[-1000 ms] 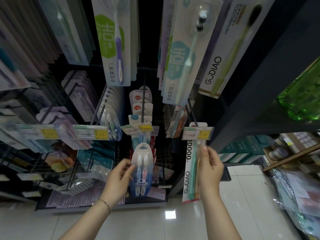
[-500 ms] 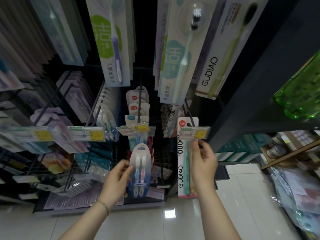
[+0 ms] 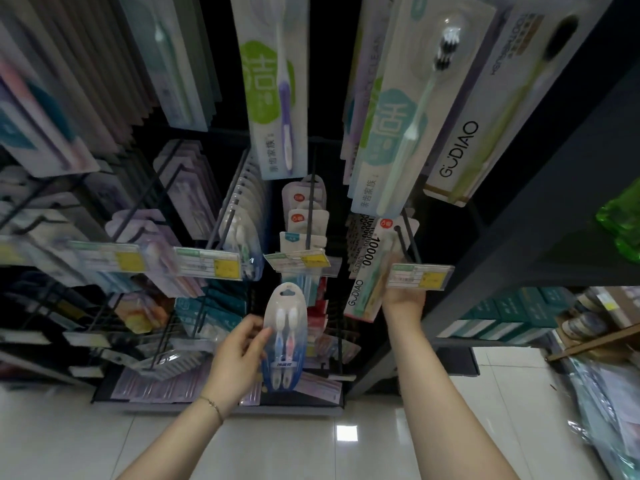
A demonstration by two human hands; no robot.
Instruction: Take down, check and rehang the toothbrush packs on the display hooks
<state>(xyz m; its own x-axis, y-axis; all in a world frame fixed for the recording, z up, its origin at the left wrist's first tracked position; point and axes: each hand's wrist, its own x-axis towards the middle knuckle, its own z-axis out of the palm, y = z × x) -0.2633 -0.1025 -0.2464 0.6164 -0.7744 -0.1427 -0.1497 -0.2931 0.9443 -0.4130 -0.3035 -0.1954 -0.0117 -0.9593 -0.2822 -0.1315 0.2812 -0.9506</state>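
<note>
Toothbrush packs (image 3: 304,216) are hanging in rows across the rack, and two are being handled at once. On the right, the right hand (image 3: 403,301) is raising a long GUDIAO pack (image 3: 365,271) to its hook (image 3: 408,245). The hang-hole is sitting at the black prong, so rehanging looks to be the step in hand, though I cannot tell whether the hole is already threaded. That hand's fingers are reaching up behind the price tag (image 3: 420,276) and blurring there, seemingly curling on the pack's right edge. Nearer and to the left, the left hand (image 3: 237,358) is pinching an oval twin-brush pack (image 3: 284,341) by its left edge with fingertips and thumb, holding it upright below the centre tag (image 3: 298,261) and free of any hook. Next, I judge, the long pack is needing a push far along the prong and a release. The oval pack is then wanting its top slot lined up with a prong, and the row of rounded clear packs (image 3: 239,220) left of centre looks like its kind. Getting in the way, price tags are capping the near ends of the prongs, and a big upper-row pack (image 3: 391,126) is dangling over the right hook. A green bottle (image 3: 623,223) is standing on the far-right shelf, well apart.
</note>
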